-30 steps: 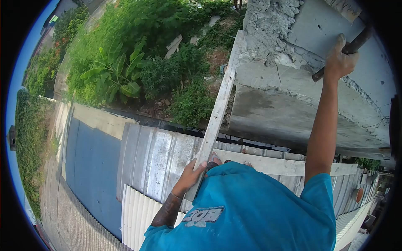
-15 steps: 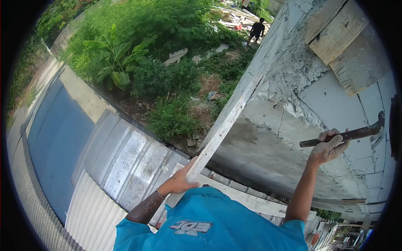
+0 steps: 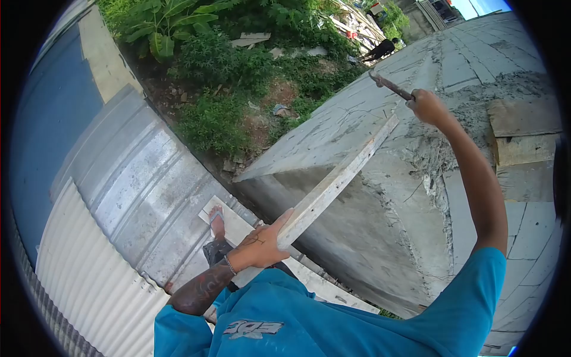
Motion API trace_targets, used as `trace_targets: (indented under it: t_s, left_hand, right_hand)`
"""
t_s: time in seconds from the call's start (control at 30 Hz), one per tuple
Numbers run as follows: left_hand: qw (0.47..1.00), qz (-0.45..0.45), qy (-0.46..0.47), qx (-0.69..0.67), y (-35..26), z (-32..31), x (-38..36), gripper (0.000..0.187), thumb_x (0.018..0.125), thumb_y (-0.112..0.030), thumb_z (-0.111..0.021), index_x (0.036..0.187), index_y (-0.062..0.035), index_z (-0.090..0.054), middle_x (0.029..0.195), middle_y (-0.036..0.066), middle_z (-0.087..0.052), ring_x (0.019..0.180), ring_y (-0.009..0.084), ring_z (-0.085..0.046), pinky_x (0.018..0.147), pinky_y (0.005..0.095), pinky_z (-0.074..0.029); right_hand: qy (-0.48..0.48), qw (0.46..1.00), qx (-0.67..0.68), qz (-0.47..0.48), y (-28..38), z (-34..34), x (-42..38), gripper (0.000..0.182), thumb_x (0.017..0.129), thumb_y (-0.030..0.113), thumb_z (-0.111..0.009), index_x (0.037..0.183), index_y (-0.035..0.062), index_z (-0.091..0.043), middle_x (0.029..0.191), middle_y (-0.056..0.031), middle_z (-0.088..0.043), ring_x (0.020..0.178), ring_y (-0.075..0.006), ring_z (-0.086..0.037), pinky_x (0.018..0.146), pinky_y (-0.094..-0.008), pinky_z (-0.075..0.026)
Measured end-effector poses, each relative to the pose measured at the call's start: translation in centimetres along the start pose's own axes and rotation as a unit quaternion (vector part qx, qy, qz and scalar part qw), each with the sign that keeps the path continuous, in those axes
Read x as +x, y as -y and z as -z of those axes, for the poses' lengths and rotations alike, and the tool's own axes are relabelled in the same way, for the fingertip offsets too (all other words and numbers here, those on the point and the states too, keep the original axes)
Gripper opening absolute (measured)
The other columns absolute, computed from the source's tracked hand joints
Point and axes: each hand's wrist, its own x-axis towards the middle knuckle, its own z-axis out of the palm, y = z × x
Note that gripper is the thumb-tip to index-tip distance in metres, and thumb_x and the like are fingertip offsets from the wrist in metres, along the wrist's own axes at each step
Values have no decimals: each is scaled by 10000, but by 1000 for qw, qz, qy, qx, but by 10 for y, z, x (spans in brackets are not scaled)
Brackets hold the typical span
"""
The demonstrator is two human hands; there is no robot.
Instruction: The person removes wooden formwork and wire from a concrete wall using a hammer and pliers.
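My left hand (image 3: 264, 245) is closed around the lower end of a long, whitish wooden plank (image 3: 340, 182). The plank slants up and to the right, its far end lying over the edge of a grey concrete wall (image 3: 357, 232). Raised beyond that far end, my right hand (image 3: 427, 107) grips a hammer (image 3: 395, 89) by its dark handle. The hammer's head points up and to the left, apart from the plank.
My sandalled foot (image 3: 217, 221) stands on a narrow board (image 3: 237, 226) beside metal roofing (image 3: 148, 178). Corrugated sheeting (image 3: 89, 256) lies at left. Wood pieces (image 3: 526, 149) sit on the block surface at right. Bushes (image 3: 214, 119) and a distant person (image 3: 382, 50) are below.
My right hand has swung up and forward with the hammer, from the right side to above the plank's far end. My left hand still holds the plank. The view has turned.
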Motion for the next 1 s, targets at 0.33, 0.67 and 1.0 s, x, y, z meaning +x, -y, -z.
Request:
trace_targets:
  t_s: [0.33, 0.67, 1.0]
  left_hand:
    - [1000, -6, -24, 18, 9, -1, 2, 948, 685, -197, -606, 1469, -179, -73, 943, 294, -568, 881, 424, -579, 838, 425, -448]
    - [1000, -3, -21, -3, 13, -4, 7, 933, 710, -219, -603, 1471, -190, -63, 919, 277, -548, 915, 423, -556, 1000, 481, -310]
    - [1000, -4, 8, -9, 14, -6, 3, 944, 702, -220, -608, 1470, -179, -61, 875, 249, -553, 883, 406, -552, 1057, 490, -237]
  right_hand:
    - [33, 989, -137, -43, 26, -11, 73, 375, 894, 336, -480, 1021, 1, -588, 969, -212, -638, 949, -373, -606, 810, -466, -474]
    - [102, 977, -185, -38, 24, -23, 80, 513, 895, 471, -478, 1023, -8, -610, 1067, -257, -600, 1015, -397, -573, 864, -466, -448]
    - [111, 963, -245, -6, 1, -31, 69, 508, 910, 445, -476, 961, -39, -622, 980, -267, -613, 947, -398, -596, 787, -464, -463]
